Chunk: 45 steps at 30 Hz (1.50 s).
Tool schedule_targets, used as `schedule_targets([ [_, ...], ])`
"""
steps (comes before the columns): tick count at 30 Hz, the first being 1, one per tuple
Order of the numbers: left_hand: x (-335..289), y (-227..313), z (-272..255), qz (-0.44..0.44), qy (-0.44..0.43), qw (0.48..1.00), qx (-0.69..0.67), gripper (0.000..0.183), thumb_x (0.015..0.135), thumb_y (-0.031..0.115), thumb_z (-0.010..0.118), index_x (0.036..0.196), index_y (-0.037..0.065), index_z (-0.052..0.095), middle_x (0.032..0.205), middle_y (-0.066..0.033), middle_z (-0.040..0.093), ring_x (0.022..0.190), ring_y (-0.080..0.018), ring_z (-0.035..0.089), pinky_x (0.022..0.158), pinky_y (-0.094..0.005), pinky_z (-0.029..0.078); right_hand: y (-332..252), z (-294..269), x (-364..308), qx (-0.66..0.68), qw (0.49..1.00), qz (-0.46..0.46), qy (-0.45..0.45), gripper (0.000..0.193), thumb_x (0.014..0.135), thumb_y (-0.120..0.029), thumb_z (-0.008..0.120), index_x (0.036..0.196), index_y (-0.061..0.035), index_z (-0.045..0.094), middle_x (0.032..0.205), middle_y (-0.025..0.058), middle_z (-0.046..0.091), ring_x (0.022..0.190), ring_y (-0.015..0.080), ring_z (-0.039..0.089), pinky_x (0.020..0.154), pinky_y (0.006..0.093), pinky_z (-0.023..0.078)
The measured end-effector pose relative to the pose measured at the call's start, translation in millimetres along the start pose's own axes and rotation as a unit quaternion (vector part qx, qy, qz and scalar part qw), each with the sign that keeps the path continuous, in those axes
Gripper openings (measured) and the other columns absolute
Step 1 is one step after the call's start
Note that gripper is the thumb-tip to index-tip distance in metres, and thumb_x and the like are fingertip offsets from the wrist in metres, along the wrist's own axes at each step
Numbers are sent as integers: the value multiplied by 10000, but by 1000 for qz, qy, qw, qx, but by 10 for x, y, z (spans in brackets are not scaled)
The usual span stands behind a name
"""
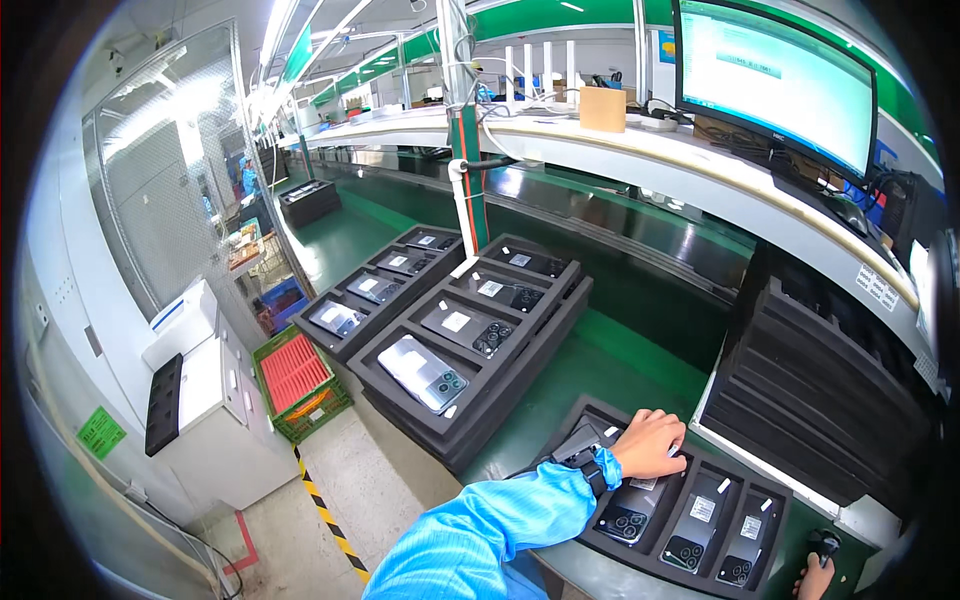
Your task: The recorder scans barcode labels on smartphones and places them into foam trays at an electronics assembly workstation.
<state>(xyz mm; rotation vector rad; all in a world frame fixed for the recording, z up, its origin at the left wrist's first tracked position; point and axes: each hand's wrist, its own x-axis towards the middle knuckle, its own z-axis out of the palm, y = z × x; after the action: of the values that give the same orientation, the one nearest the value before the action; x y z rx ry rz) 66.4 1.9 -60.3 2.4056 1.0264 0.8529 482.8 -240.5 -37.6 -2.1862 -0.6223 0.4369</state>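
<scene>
My left hand [650,445], in a blue sleeve with a black band at the wrist, reaches over a black foam tray [690,575]. Its fingers are bent down and closed at the top end of a dark phone [630,515] lying back up in a compartment. A small whitish bit shows by the fingertips; whether they grip it or the phone is hidden. Two more phones, a grey one [695,525] and a narrower-looking one [745,540], lie to the right, each with a white label. At the lower right edge, my right hand [815,578] grips a black handheld barcode scanner [825,543].
Left of the tray stand stacked foam trays [470,385] holding several phones, with another such stack [375,290] behind. A tall pile of black trays [820,390] sits under the shelf [640,150] with a monitor [780,80]. A green crate [325,405] stands on the floor.
</scene>
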Motion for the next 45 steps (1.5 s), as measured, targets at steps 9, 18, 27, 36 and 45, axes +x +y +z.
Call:
schedule_targets([
  [9, -25, 17, -5, -37, -2, 999, -13, 295, 788, 311, 694, 877, 60, 567, 950, -113, 583, 996, -312, 543, 937, -414, 378, -55, 19, -48, 11, 1000, 12, 17, 336, 950, -277, 728, 1077, 31, 684, 804, 50, 675, 578, 115, 563, 500, 266, 438],
  [18, -19, -47, 33, -27, 4, 999, -21, 300, 798, 310, 690, 863, 53, 549, 924, -115, 565, 940, -311, 550, 895, -407, 376, 6, 23, 15, 0, 1000, 3, 3, 355, 948, -273, 728, 1106, 39, 670, 806, 60, 676, 582, 127, 577, 489, 272, 453],
  [27, -11, -8, -13, -25, -7, 999, -26, 303, 796, 307, 698, 850, 58, 533, 918, -110, 563, 944, -309, 555, 875, -405, 380, -26, 8, -18, 1, 1000, 8, 6, 364, 946, -272, 730, 1119, 43, 671, 817, 67, 678, 579, 130, 576, 489, 267, 451],
  [36, -21, -15, 6, -15, 11, 999, -28, 292, 797, 298, 696, 867, 59, 544, 920, -117, 562, 952, -320, 554, 903, -405, 386, -35, 5, -19, 8, 1000, 16, 2, 383, 943, -271, 736, 1136, 54, 673, 828, 68, 683, 590, 129, 585, 494, 266, 454],
  [45, -11, -8, -16, -22, -6, 999, -37, 302, 804, 301, 696, 849, 58, 523, 911, -115, 552, 936, -319, 554, 909, -403, 383, -17, -4, -12, 14, 1000, 10, -2, 392, 939, -278, 739, 1135, 55, 677, 843, 68, 686, 609, 133, 585, 511, 275, 457],
])
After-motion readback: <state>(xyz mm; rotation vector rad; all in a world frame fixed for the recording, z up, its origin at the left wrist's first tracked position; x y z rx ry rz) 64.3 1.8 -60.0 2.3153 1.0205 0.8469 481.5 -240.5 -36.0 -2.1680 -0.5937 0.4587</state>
